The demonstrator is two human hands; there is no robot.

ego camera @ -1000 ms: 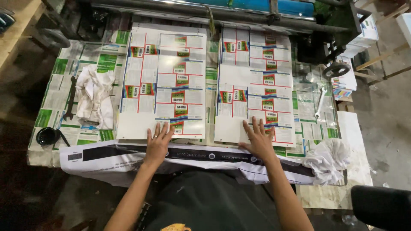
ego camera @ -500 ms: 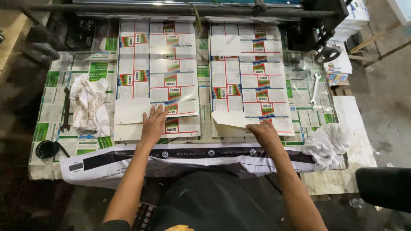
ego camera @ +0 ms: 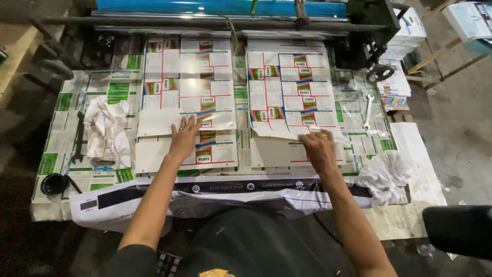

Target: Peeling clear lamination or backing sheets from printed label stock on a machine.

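The left hand (ego camera: 183, 137) lies flat and open, fingers spread, pressing on the near edge of the left glossy printed sheet with red, green and white label panels (ego camera: 188, 82), which rests on a lower printed stack (ego camera: 218, 153). The right hand (ego camera: 319, 149) is curled, fingers pinching the near edge of the right glossy printed sheet (ego camera: 292, 92), which lifts slightly off the pale sheets beneath. Both sheets run back to the blue roller of the machine (ego camera: 220, 7). The slick surface could let the left sheet skid sideways under the palm, and uneven pulling might crease or tear the right one. Both forearms reach straight forward, elbows low, wrists slightly raised. A crumpled white rag (ego camera: 106, 131) and a dark spanner (ego camera: 78, 138) lie to the left.
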